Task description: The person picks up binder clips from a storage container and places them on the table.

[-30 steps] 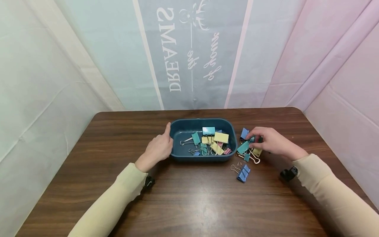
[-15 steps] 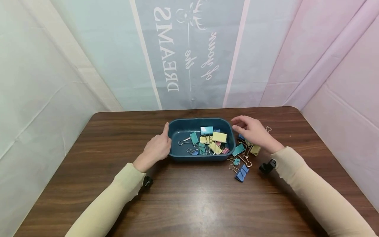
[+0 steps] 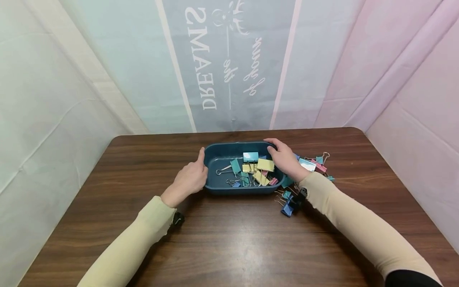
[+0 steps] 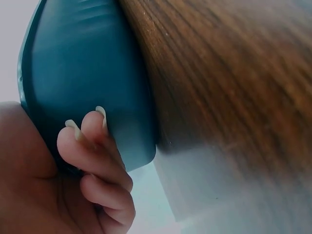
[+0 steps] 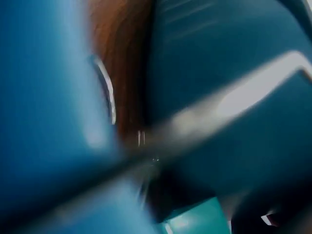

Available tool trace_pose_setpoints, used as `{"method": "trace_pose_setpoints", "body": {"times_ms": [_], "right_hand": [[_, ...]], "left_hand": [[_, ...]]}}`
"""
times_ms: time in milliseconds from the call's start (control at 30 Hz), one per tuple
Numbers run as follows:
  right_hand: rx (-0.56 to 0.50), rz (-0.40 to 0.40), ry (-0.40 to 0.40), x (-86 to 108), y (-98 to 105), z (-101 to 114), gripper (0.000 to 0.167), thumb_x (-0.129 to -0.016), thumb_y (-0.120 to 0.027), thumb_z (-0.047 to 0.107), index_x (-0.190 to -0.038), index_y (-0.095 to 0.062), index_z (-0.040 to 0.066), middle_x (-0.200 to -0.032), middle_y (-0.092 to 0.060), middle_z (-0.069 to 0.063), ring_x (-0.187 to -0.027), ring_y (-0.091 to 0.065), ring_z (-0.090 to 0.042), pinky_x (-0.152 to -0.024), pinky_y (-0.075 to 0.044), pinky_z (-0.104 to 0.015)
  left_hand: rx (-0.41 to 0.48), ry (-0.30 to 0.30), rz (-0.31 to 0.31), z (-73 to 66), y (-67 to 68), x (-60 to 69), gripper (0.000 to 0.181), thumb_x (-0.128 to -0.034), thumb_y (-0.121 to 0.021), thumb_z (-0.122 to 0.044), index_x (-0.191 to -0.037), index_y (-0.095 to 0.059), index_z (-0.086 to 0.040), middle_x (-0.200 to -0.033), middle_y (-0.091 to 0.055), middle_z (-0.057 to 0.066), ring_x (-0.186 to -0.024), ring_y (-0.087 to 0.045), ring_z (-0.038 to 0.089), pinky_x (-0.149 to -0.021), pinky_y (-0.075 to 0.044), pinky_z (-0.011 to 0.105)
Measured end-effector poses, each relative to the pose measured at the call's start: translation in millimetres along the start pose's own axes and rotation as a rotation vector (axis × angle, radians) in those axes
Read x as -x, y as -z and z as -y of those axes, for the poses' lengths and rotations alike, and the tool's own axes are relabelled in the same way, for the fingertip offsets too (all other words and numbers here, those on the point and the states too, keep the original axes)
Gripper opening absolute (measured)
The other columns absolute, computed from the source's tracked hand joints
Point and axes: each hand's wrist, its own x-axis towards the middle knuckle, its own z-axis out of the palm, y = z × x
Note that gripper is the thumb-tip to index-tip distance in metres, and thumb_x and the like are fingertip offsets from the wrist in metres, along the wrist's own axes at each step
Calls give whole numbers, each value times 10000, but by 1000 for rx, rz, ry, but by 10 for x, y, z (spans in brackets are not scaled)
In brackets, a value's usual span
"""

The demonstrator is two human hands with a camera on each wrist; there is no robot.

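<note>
A dark teal plastic bin stands on the table, with several binder clips inside, among them a yellow binder clip and a light blue one. At its left end my left hand holds the rim, index finger reaching along it; the left wrist view shows curled fingers against the outer wall. My right hand grips the far right corner, its thumb inside the rim. In the right wrist view a blue binder clip with its wire handle blurs large before the lens, and that hand cannot be made out.
A loose pile of binder clips lies right of the bin, partly under my right forearm, including a pink binder clip. A dark blue binder clip lies nearer. Behind the wooden table hangs a printed curtain.
My right hand has left the pile of binder clips and moved left onto the bin's right corner. The small clips in front of the pile have shifted slightly. My left hand stays at the bin.
</note>
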Motion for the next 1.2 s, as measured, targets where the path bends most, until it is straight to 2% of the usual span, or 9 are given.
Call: {"method": "trace_pose_setpoints", "body": {"times_ms": [167,267,333,400,533,700,833,1000,1200], "right_hand": [[-33,0,-1,-21,2,-8,439,-1086,-385,171,-1524,-399,157,-1591,-301,-123,-1326,-418,-348,-990,-371,-533],[30,15,20,-13,35,9,457,-1073,-414,160,-1529,-385,147,-1535,-376,-156,-900,-567,-351,-795,-420,-484],[116,23,28,11,69,20,475,-1062,-431,162,-1533,-372,135,-1425,-476,-196,-631,-508,-304,-677,-427,-444],[219,33,33,55,106,36,499,-1049,-448,170,-1538,-355,123,-1204,-590,-227,-463,-386,-257,-575,-402,-418],[422,36,48,159,159,60,548,-1023,-470,197,-1543,-331,91,-822,-602,-183,-406,-393,-178,-490,-379,-358],[526,86,20,344,184,110,687,-1011,-485,294,-1584,-187,60,-514,-482,-66,-350,-324,-162,-380,-294,-304],[525,138,15,502,189,137,768,-1011,-499,324,-1581,-104,-6,-507,-481,-30,-358,-336,-142,-391,-302,-298],[450,164,8,595,173,142,748,-1016,-489,261,-1558,-95,-71,-553,-514,-42,-395,-444,-168,-417,-358,-313],[344,187,-21,542,125,78,721,-1021,-416,158,-1570,14,-26,-609,-535,-75,-436,-479,-188,-442,-395,-339]], "left_hand": [[-19,5,-17,-15,15,0,653,-1041,-373,-161,-1591,-48,-26,-530,-511,57,-389,-448,188,-388,-321,285],[-39,15,-33,-36,13,-7,650,-1042,-376,-166,-1594,-60,-36,-530,-509,58,-390,-440,191,-384,-307,286],[-45,21,-33,-56,2,-11,648,-1043,-376,-175,-1597,-65,-46,-530,-512,57,-390,-439,192,-382,-302,284],[-56,24,-27,-70,-9,-10,650,-1044,-375,-182,-1598,-61,-50,-532,-516,57,-393,-442,193,-379,-300,283],[-78,46,-31,-81,-16,-1,651,-1043,-383,-188,-1600,-71,-59,-528,-519,63,-394,-443,201,-376,-296,288],[-78,49,-40,-81,-12,6,652,-1043,-386,-189,-1600,-72,-62,-529,-516,61,-395,-437,199,-379,-296,289],[-67,44,-36,-81,-14,13,653,-1042,-383,-189,-1599,-71,-56,-534,-516,58,-399,-441,196,-383,-302,287],[-50,51,-25,-62,-7,20,656,-1043,-381,-190,-1601,-61,-64,-534,-516,59,-396,-435,193,-381,-297,285],[-17,38,-11,-20,1,-8,654,-1043,-373,-189,-1601,-56,-66,-535,-513,62,-394,-444,198,-386,-315,292]]}}
